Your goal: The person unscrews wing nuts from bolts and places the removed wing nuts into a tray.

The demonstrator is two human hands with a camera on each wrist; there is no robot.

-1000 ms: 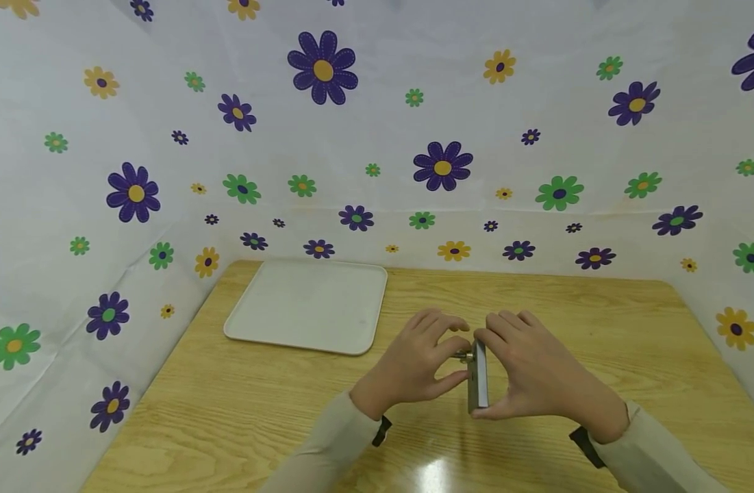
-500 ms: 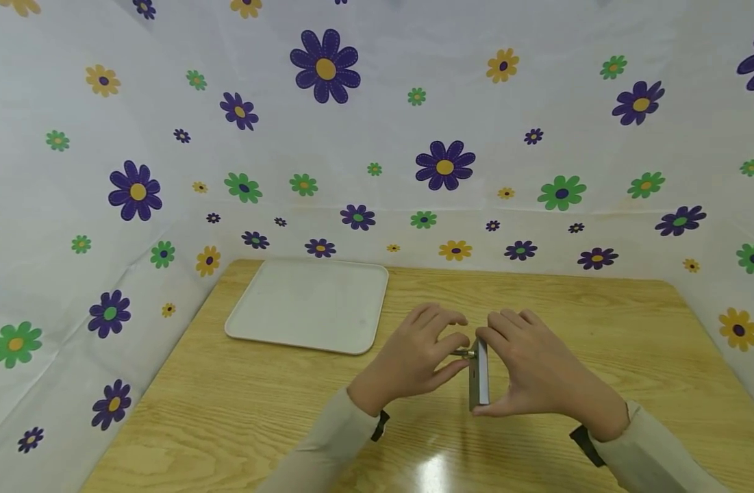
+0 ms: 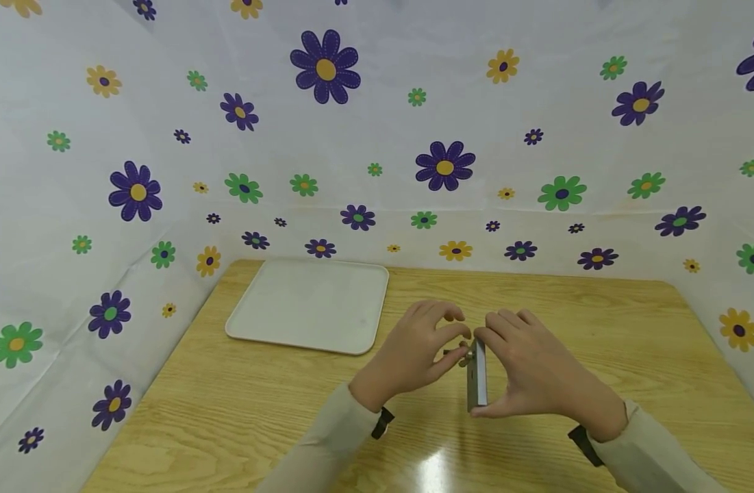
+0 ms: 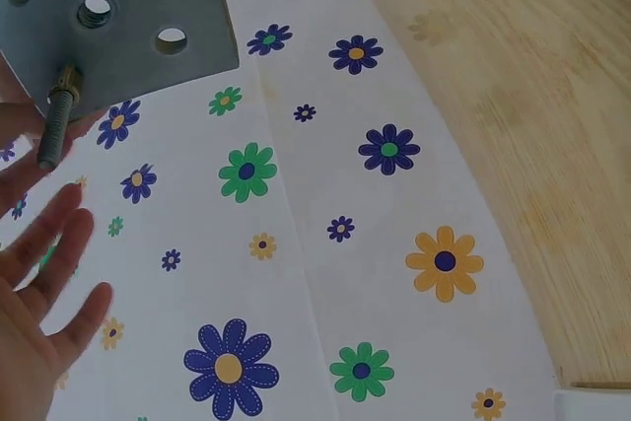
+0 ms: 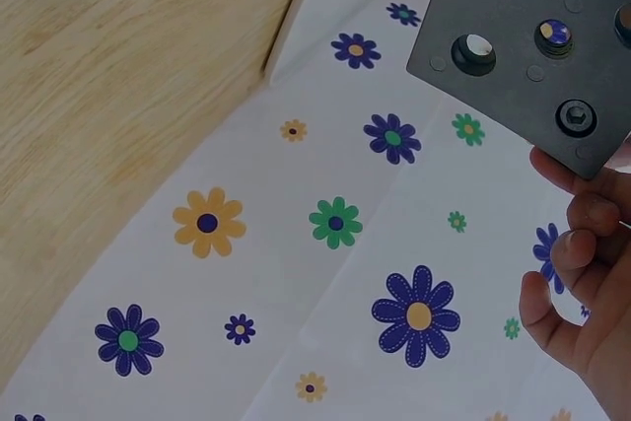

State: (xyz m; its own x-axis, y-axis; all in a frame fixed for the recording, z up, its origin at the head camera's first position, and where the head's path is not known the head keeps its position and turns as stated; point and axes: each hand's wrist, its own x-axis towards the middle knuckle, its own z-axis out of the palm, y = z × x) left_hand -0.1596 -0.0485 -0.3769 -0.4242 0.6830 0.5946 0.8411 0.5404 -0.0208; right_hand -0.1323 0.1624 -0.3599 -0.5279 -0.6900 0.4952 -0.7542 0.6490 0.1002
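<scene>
In the head view, my right hand [image 3: 531, 363] grips a grey square plate [image 3: 479, 380] by two opposite edges, thumb below and fingers above, so it stands on edge above the table. Several round holes pierce the plate. A threaded bolt [image 4: 55, 133] sticks out near one corner on its left face, with a brass-coloured wing nut [image 4: 67, 82] close against the plate. The bolt's socket head [image 5: 577, 117] shows on the other face. My left hand [image 3: 413, 352] has thumb and index finger pinching at the wing nut; its other fingers are held off.
A white tray [image 3: 309, 308] lies at the back left of the wooden table [image 3: 229, 418]. A white flower-patterned cloth [image 3: 377, 123] surrounds the table's back and sides.
My left thumb has moved up along the wing nut towards the index finger, and the nut's wings stand at a different angle. The right hand and plate have barely moved.
</scene>
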